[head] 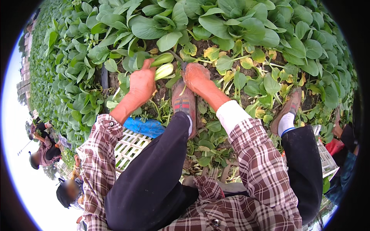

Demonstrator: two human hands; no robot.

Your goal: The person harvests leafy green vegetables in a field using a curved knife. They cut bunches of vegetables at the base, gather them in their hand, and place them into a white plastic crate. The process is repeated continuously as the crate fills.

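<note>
My left hand (143, 79) is closed around leafy heads of bok choy, whose pale green stem bases (164, 71) point to the right. Close beside it, my right hand (196, 75) grips the dark handle of a tool (183, 65); a thin dark metal part reaches up and left from the handle toward the plants, and its tip is hard to make out. Both hands are just above my shoe (184, 101). Uncut bok choy plants (214, 24) stand beyond the hands, and yellowed leaves (212, 53) lie on the soil at their right.
A white plastic crate (131, 147) with a blue bundle (144, 127) on it is by my leg at the left. Another white crate (326, 158) stands at the right. Several people crouch at the far left; another person (348, 170) is partly visible at the right edge.
</note>
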